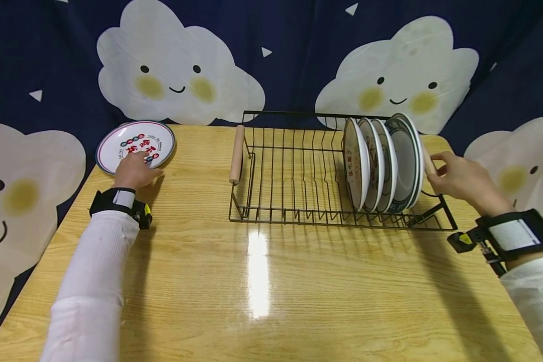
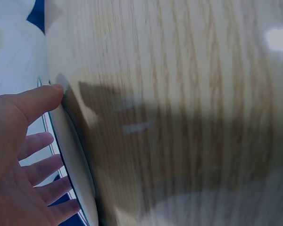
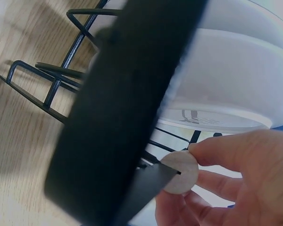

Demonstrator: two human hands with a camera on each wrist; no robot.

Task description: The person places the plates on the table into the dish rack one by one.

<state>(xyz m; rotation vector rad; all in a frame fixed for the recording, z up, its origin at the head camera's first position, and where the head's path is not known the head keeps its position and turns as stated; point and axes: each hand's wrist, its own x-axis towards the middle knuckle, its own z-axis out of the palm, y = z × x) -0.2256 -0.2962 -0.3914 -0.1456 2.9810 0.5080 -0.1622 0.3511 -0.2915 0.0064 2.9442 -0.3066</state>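
My left hand [image 1: 136, 171] is over the near edge of a white plate [image 1: 119, 141] with a blue rim and red lettering, at the table's far left. In the left wrist view its thumb [image 2: 40, 101] is stretched out at the rim and the other fingers spread over the plate. Whether another plate lies beneath cannot be told. On the right, my right hand [image 1: 463, 180] grips the round wooden handle [image 3: 184, 165] of a black wire dish rack [image 1: 294, 222]. Several white dishes [image 1: 356, 166] stand on edge in the rack's right part.
The rack's left wooden handle [image 1: 237, 155] faces the plate side. Bare wire slots fill the rack's left and middle. Wooden table [image 1: 199, 281] stretches in front. A dark blue cloth [image 1: 294, 30] with smiling clouds hangs behind.
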